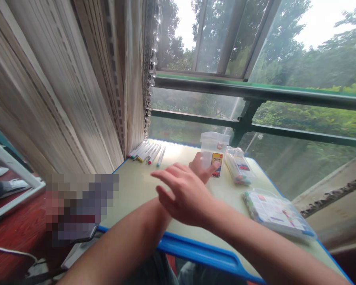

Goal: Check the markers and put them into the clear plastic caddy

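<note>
Plastic box (214,147) in the left hand (201,167), right hand (182,192) crossed above

The clear box is upright on the far side of the table (127,202); whether its base touches the top I cannot tell. The left hand is clamped on it, one digit across the front by the yellow label (216,158), the others partly hidden. The right hand passes over the left forearm, its fingers slightly apart and pointing left; whether it touches that arm is unclear.

Just right of the box lies a clear pack (239,163), and nearer, along the right edge, a flat case (277,213). Pens (154,154) lie side by side in the far left corner, near the curtain (86,87). Beyond the table run a railing (195,85) and window panes.
</note>
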A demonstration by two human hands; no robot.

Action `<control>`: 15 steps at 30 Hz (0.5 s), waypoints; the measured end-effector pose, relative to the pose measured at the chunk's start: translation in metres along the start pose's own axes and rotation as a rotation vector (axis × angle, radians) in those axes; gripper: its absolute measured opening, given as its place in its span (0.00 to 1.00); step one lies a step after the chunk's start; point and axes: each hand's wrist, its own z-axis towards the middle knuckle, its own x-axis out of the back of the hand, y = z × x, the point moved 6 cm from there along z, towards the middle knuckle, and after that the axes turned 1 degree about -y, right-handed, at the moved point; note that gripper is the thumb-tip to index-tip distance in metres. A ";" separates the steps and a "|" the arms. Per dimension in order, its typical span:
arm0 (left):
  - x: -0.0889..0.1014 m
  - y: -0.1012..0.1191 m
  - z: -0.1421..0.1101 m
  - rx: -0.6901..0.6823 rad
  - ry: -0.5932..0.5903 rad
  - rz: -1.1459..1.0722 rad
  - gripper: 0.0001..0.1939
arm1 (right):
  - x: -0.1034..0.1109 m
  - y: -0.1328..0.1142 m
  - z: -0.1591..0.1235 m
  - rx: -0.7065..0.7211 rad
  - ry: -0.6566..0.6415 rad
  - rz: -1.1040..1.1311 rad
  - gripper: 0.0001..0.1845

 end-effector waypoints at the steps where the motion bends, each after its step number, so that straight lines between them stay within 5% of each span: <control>1: 0.001 0.000 0.000 -0.009 0.016 0.017 0.22 | -0.022 -0.010 0.019 -0.003 -0.187 0.060 0.21; 3: 0.003 -0.001 0.000 -0.023 0.032 0.048 0.21 | -0.060 -0.025 0.049 0.010 -0.457 0.145 0.31; 6: 0.005 -0.003 0.001 -0.045 0.032 0.074 0.21 | -0.100 -0.031 0.077 0.020 -0.640 0.155 0.37; 11: 0.004 -0.008 0.004 -0.038 0.004 0.087 0.21 | -0.123 -0.030 0.085 0.049 -0.682 0.129 0.38; 15: 0.004 -0.005 0.002 -0.036 0.004 0.098 0.21 | -0.101 -0.023 0.077 0.071 -0.546 0.212 0.43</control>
